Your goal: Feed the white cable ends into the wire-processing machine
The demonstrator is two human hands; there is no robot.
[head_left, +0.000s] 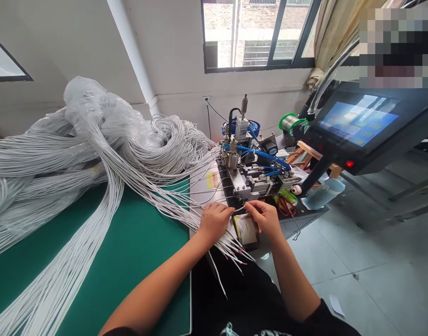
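Head view: white cable held before a pneumatic machine.
Left hand grips the cable under curled fingers; right hand pinches it between thumb and fingertip, close to the machine's front. Bundled white cables drape across the green tabletop.

Long white round cables lie across the flat green table, with crumpled clear plastic wrapping on them toward its far edge. One bundle crosses the right edge, its ends before a silver metal machine on the flat black table at right. Before the machine, by that table's near edge, sits a pale-topped rectangular block; red-handled metal scissors lie right of it. Right of the machine stands a black rectangular monitor; behind, a green-rimmed round spool.
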